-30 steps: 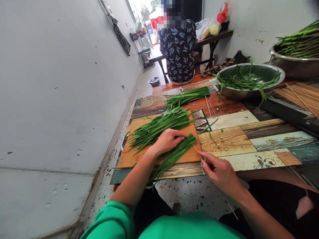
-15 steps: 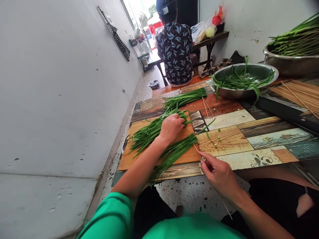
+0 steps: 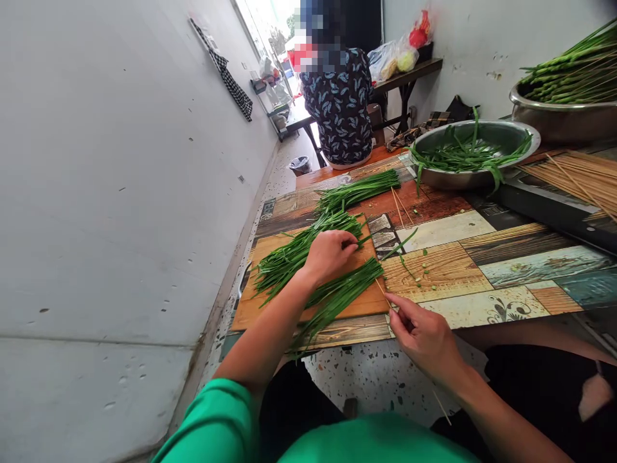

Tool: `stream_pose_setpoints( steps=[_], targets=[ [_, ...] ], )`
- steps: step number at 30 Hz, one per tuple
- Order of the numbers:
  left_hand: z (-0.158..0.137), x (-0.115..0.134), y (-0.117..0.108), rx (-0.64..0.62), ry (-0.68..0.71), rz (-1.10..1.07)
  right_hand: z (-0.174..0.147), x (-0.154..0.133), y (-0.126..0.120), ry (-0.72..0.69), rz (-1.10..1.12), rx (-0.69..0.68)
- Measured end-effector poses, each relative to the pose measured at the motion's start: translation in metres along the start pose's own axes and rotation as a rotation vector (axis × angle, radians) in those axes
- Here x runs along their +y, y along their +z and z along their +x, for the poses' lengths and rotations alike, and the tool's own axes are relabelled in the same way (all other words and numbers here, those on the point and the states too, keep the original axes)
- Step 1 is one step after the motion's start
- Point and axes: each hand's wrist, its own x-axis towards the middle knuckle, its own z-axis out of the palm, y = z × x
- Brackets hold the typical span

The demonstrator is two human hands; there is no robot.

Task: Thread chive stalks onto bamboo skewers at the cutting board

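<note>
My right hand [image 3: 424, 337] pinches a thin wooden skewer [image 3: 380, 285] near the front edge of the table. Its upper end runs into the cut ends of a bunch of garlic chives [image 3: 344, 292] lying on the wooden cutting board [image 3: 373, 302]. My left hand [image 3: 330, 256] is bent over the board between this bunch and a larger pile of garlic chives [image 3: 292, 257]. Its thumb and fingertips are closed, and green strands show at their tips. How many strands it grips is hidden.
Another chive bunch [image 3: 359, 190] lies beyond the board beside loose skewers [image 3: 400, 207]. To the right are a steel bowl [image 3: 475, 177] of chive pieces, a knife [image 3: 554, 215], a skewer pile [image 3: 578, 177] and a large pot [image 3: 563, 122] of greens. A person [image 3: 337, 109] sits ahead, back turned.
My left hand has drawn slightly back toward me from the larger chive pile, its fingertips lower. My right hand keeps its place with the skewer.
</note>
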Motion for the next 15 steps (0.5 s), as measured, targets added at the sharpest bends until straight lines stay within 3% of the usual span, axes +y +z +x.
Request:
stream_pose_setpoints(
  steps=[5, 10, 15],
  targets=[
    [-0.008, -0.001, 0.004, -0.006, -0.102, -0.050, 0.000, -0.001, 0.000, 0.016, 0.015, 0.015],
    [-0.011, -0.002, 0.004, 0.032, -0.103, -0.029, 0.000, -0.001, 0.001, 0.018, 0.012, 0.027],
    [-0.015, 0.001, 0.009, -0.040, -0.126, -0.116, 0.000, 0.000, 0.001, 0.017, 0.023, 0.029]
  ],
)
